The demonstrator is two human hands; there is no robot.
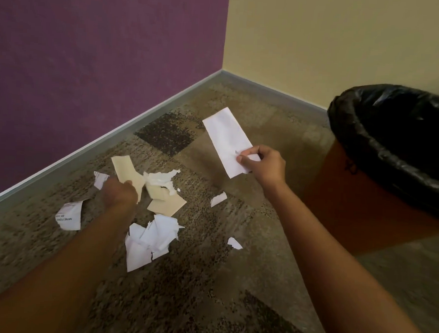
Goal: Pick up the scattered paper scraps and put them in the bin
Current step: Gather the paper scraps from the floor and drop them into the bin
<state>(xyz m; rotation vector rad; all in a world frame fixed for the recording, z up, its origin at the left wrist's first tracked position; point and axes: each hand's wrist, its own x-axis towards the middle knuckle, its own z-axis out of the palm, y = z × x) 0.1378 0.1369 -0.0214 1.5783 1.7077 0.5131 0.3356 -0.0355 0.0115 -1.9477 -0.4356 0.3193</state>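
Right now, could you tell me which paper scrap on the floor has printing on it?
The curled white scrap farthest left shows dark printed lettering along its edge; the other scraps look blank.

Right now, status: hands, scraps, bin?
Right hand pinching white strip. Left hand gripping beige scrap. More scraps on carpet. Bin at right, nothing blocking.

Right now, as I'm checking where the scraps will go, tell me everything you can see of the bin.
The bin stands upright on the carpet at the right, near the yellow wall. Its smooth orange body looks like plastic; a crinkled, glossy black liner is folded over the rim. The mouth is open and the inside too dark to read. The right hand, pinching a white paper strip, is beside it, not touching.
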